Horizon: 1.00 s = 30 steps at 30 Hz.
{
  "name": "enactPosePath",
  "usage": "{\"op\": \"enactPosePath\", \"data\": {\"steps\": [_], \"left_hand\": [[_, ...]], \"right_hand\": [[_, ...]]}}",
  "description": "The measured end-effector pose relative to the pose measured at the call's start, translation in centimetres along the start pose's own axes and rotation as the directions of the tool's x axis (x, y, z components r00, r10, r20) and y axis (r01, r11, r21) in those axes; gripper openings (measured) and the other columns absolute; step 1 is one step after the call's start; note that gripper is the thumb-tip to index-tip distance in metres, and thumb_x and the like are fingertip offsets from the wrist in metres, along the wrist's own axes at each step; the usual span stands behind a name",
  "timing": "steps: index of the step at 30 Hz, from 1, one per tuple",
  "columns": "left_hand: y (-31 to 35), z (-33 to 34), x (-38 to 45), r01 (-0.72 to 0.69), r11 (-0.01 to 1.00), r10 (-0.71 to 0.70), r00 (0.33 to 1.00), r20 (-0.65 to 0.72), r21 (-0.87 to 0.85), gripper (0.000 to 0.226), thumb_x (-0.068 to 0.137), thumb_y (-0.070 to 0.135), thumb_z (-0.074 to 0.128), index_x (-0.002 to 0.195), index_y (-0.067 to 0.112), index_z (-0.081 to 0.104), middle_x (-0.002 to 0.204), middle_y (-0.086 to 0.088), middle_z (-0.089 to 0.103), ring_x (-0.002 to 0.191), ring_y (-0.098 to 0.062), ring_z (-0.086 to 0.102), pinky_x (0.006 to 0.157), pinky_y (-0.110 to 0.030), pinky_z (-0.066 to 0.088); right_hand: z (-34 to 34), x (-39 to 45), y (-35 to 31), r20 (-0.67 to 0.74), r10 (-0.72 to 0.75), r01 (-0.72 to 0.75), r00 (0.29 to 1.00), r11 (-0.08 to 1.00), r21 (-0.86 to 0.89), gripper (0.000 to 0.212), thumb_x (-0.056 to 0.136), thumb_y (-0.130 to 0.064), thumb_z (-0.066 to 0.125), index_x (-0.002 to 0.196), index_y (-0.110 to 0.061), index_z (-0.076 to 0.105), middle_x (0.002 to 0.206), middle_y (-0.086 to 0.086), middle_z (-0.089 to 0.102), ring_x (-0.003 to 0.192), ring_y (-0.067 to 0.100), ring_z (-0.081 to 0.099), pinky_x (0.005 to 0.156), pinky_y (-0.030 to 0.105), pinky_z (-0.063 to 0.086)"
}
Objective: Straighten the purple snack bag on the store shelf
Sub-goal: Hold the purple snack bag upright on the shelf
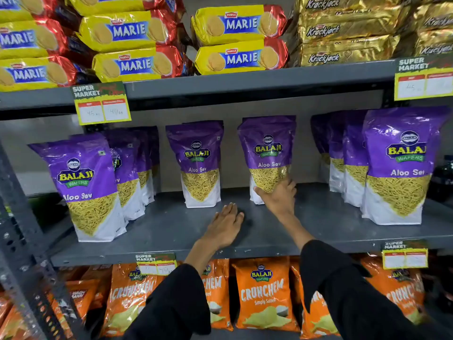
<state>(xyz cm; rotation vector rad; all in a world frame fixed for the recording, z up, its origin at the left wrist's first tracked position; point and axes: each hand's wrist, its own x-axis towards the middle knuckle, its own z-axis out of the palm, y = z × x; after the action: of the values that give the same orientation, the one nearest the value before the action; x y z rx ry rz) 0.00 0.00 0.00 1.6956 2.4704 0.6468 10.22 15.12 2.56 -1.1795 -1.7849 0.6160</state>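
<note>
A purple Balaji Aloo Sev snack bag (268, 146) stands upright at the middle right of the grey shelf (171, 231). My right hand (279, 196) grips its lower front corner, thumb on the left side and fingers around the right. The bag's white base is partly hidden behind that hand. My left hand (225, 224) rests flat, palm down, on the bare shelf in front, between this bag and a second lone purple bag (197, 163) to its left. The left hand holds nothing.
Rows of the same purple bags stand at the shelf's left (83, 182) and right (397, 168). Marie biscuit packs (241, 23) and gold Krackjack packs (343, 30) fill the shelf above. Orange Crunchem bags (263, 293) hang below. A metal upright (22, 229) runs down the left.
</note>
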Motion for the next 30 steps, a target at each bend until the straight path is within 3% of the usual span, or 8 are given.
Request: {"op": "enactPosePath", "data": {"steps": [3,7,16,30], "left_hand": [[-0.2,0.2,1.2,-0.004,0.999,0.002,0.999,0.039,0.053,0.061,0.107,0.040,0.020,0.159,0.008,0.014,0.169,-0.010,0.012,0.157,-0.024,0.011,0.127,-0.044,0.010],[-0.6,1.0,2.1,-0.012,0.989,-0.001,0.996,0.091,0.150,0.058,0.107,0.036,0.022,0.156,0.006,0.022,0.167,-0.012,0.018,0.155,-0.025,0.017,0.126,-0.044,0.013],[-1.0,1.3,2.7,-0.054,0.978,0.040,0.997,0.073,0.204,0.059,0.106,0.036,0.022,0.157,0.005,0.021,0.167,-0.012,0.018,0.156,-0.025,0.015,0.126,-0.044,0.012],[-0.8,1.5,2.3,-0.066,0.977,0.047,0.994,0.099,0.203,0.059,0.106,0.036,0.023,0.157,0.007,0.021,0.168,-0.011,0.017,0.156,-0.024,0.015,0.126,-0.044,0.012]], "right_hand": [[1.1,0.8,-0.7,-0.023,0.082,-0.082,0.996,0.996,0.021,0.130,0.061,-0.054,0.088,0.152,0.005,0.015,0.146,0.025,0.035,0.135,0.044,0.037,0.102,0.056,0.042],[3.0,1.9,-0.7,-0.078,0.129,-0.129,0.989,0.992,0.012,0.137,0.055,-0.053,0.091,0.152,0.004,0.013,0.147,0.024,0.034,0.136,0.043,0.038,0.103,0.057,0.042],[4.2,2.8,-0.3,-0.102,0.127,-0.130,0.987,0.991,-0.023,0.136,0.058,-0.041,0.094,0.154,0.004,0.010,0.150,0.024,0.028,0.135,0.042,0.037,0.103,0.058,0.041],[2.1,0.4,-0.1,-0.091,0.108,-0.114,0.990,0.991,-0.065,0.129,0.059,-0.043,0.092,0.151,0.003,0.015,0.145,0.022,0.033,0.129,0.042,0.041,0.097,0.055,0.045]]}}
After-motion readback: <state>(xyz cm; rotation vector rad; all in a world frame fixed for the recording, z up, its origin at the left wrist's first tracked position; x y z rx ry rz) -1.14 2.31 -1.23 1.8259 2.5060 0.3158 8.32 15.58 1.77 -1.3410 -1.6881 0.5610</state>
